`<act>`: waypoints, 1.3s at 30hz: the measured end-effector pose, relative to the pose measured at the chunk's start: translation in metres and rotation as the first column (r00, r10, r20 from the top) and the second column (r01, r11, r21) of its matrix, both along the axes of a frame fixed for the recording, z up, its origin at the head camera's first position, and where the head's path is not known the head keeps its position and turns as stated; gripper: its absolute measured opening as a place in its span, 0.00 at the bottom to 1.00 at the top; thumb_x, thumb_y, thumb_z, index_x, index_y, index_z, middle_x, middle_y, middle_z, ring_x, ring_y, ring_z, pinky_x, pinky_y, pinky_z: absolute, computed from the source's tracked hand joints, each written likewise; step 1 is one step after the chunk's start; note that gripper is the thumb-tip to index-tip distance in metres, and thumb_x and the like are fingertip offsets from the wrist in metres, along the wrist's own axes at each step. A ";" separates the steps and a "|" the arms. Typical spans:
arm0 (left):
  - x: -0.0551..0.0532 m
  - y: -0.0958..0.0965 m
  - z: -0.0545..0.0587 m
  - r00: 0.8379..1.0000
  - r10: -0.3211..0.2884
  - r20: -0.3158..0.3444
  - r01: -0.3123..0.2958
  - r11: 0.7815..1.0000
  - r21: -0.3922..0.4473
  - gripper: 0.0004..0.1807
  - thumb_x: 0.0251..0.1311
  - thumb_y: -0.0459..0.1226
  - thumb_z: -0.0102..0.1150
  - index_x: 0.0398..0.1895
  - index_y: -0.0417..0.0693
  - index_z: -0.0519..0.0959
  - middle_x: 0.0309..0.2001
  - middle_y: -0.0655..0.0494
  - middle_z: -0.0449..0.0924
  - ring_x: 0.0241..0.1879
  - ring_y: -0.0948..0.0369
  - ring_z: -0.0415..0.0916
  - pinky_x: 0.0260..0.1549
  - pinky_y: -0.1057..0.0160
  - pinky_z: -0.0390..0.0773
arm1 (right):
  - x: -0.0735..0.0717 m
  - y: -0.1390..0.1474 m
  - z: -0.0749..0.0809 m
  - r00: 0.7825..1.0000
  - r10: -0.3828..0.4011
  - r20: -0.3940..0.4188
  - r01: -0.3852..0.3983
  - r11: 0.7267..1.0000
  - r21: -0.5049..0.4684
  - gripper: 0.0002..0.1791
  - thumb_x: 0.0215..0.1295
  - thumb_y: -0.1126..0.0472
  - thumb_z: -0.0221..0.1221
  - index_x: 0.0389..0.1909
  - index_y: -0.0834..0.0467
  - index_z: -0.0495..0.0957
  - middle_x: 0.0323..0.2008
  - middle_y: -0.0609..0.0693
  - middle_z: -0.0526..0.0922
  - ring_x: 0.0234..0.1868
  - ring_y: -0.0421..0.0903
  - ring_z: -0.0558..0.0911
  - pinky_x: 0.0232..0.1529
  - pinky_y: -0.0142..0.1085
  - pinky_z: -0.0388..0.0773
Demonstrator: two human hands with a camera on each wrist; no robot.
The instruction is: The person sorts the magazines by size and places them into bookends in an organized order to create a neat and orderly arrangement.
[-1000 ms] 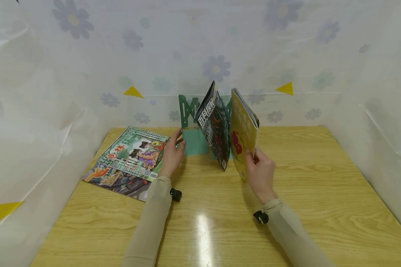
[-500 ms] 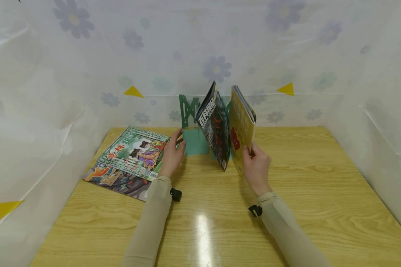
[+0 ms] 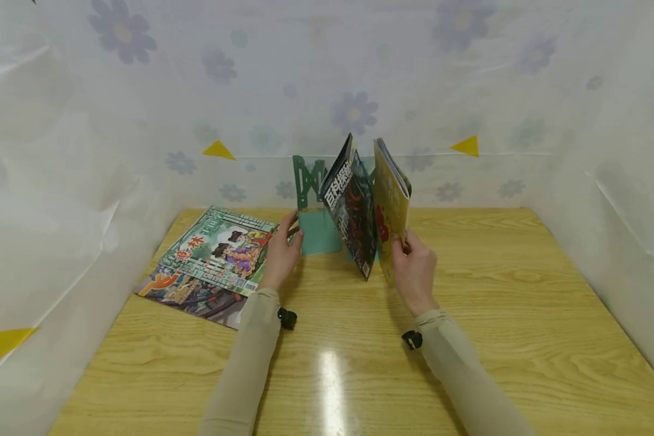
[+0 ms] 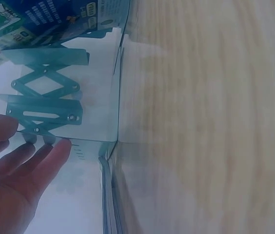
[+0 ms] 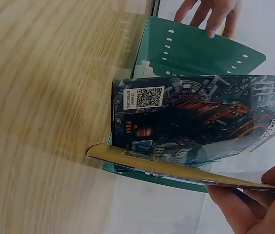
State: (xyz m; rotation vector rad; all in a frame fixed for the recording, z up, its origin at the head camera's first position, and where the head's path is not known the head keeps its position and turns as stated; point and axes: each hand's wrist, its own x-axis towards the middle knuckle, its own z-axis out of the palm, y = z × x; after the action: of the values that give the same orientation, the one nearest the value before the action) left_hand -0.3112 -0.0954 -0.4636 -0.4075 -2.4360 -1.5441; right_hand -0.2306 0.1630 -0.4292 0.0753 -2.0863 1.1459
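Observation:
A green expandable bookend (image 3: 309,184) stands at the back middle of the table. My left hand (image 3: 281,249) touches the outer side of its left end panel with relaxed fingertips (image 4: 62,146). A dark magazine (image 3: 354,209) leans inside the bookend. To the right of it my right hand (image 3: 416,270) pinches a yellow magazine (image 3: 391,197) by its near edge, thumb on the left cover. The right wrist view has the yellow magazine's lower edge (image 5: 96,150) beside the dark magazine, close to the bookend's right end panel (image 5: 166,181), which it partly hides.
Two more magazines lie flat and overlapping at the left: a green illustrated one (image 3: 218,248) on top of a darker one (image 3: 196,300). Plastic sheeting (image 3: 354,72) with flower prints and yellow triangles closes off the back and sides of the wooden table (image 3: 327,387).
My right hand has moved left and slightly away from me with the yellow magazine, bringing it closer to the dark one. The left hand and the bookend have stayed where they were.

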 end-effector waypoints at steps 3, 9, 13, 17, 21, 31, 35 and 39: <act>-0.001 0.000 0.000 1.000 0.001 -0.007 -0.001 1.000 -0.003 0.29 0.75 0.36 0.48 0.76 0.52 0.58 0.71 0.47 0.64 0.63 0.51 0.70 0.55 0.50 0.77 | -0.003 0.000 -0.002 1.000 0.004 -0.009 -0.004 1.000 -0.002 0.09 0.69 0.69 0.56 0.42 0.67 0.83 0.38 0.65 0.86 0.36 0.59 0.87 0.27 0.48 0.84; 0.000 0.000 0.000 1.000 0.003 -0.002 -0.003 1.000 0.002 0.29 0.75 0.36 0.48 0.76 0.55 0.59 0.71 0.48 0.64 0.63 0.51 0.70 0.55 0.51 0.77 | -0.007 -0.002 -0.004 1.000 0.014 -0.017 -0.014 1.000 0.019 0.11 0.71 0.68 0.55 0.49 0.65 0.83 0.40 0.65 0.85 0.38 0.59 0.86 0.30 0.50 0.85; 0.001 -0.001 0.000 1.000 0.002 0.004 -0.002 1.000 0.006 0.29 0.75 0.36 0.49 0.76 0.58 0.58 0.71 0.50 0.63 0.63 0.52 0.70 0.55 0.52 0.77 | -0.012 -0.003 -0.006 1.000 0.013 -0.024 -0.012 0.999 0.033 0.11 0.71 0.68 0.55 0.48 0.65 0.83 0.40 0.64 0.86 0.37 0.59 0.87 0.30 0.51 0.85; 0.001 -0.001 0.000 1.000 0.004 0.003 -0.004 1.000 0.002 0.29 0.75 0.36 0.49 0.76 0.59 0.59 0.71 0.52 0.64 0.63 0.53 0.70 0.55 0.53 0.77 | -0.017 -0.004 -0.006 1.000 0.010 -0.030 -0.009 0.999 0.039 0.10 0.71 0.67 0.55 0.45 0.64 0.83 0.38 0.63 0.86 0.36 0.58 0.87 0.31 0.51 0.84; 0.000 -0.001 -0.001 1.000 0.005 0.003 -0.005 1.000 -0.001 0.29 0.75 0.36 0.49 0.76 0.59 0.59 0.71 0.53 0.64 0.64 0.53 0.70 0.56 0.53 0.77 | -0.020 -0.005 -0.006 1.000 0.017 -0.026 -0.016 0.999 0.037 0.10 0.71 0.67 0.55 0.47 0.64 0.83 0.40 0.63 0.86 0.37 0.59 0.86 0.32 0.51 0.85; -0.001 -0.001 -0.001 1.000 0.015 0.001 -0.015 1.000 -0.011 0.29 0.75 0.37 0.49 0.76 0.58 0.58 0.71 0.50 0.64 0.63 0.51 0.70 0.54 0.51 0.77 | -0.028 -0.006 -0.006 0.999 0.021 -0.024 -0.020 0.999 0.047 0.16 0.71 0.67 0.55 0.57 0.59 0.81 0.43 0.63 0.85 0.40 0.58 0.86 0.34 0.50 0.85; -0.001 -0.003 -0.001 1.000 0.006 -0.003 -0.006 1.000 -0.003 0.29 0.75 0.37 0.48 0.76 0.57 0.58 0.71 0.50 0.64 0.63 0.50 0.70 0.55 0.50 0.77 | -0.030 -0.008 -0.004 1.000 0.013 -0.021 -0.011 0.997 0.072 0.16 0.72 0.67 0.54 0.57 0.60 0.81 0.42 0.63 0.85 0.38 0.57 0.86 0.32 0.50 0.85; -0.001 -0.004 -0.002 1.000 -0.002 -0.006 0.002 1.000 0.002 0.29 0.75 0.36 0.48 0.77 0.55 0.58 0.71 0.51 0.64 0.63 0.50 0.70 0.56 0.50 0.76 | -0.031 -0.011 -0.004 1.000 -0.007 -0.014 0.009 0.995 0.095 0.15 0.72 0.65 0.55 0.55 0.59 0.81 0.38 0.62 0.86 0.32 0.55 0.86 0.27 0.48 0.83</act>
State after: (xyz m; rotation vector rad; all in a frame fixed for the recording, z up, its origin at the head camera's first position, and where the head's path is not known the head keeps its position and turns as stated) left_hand -0.3125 -0.0989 -0.4653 -0.4135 -2.4301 -1.5432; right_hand -0.2618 0.1524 -0.4328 0.1195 -2.1267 1.0386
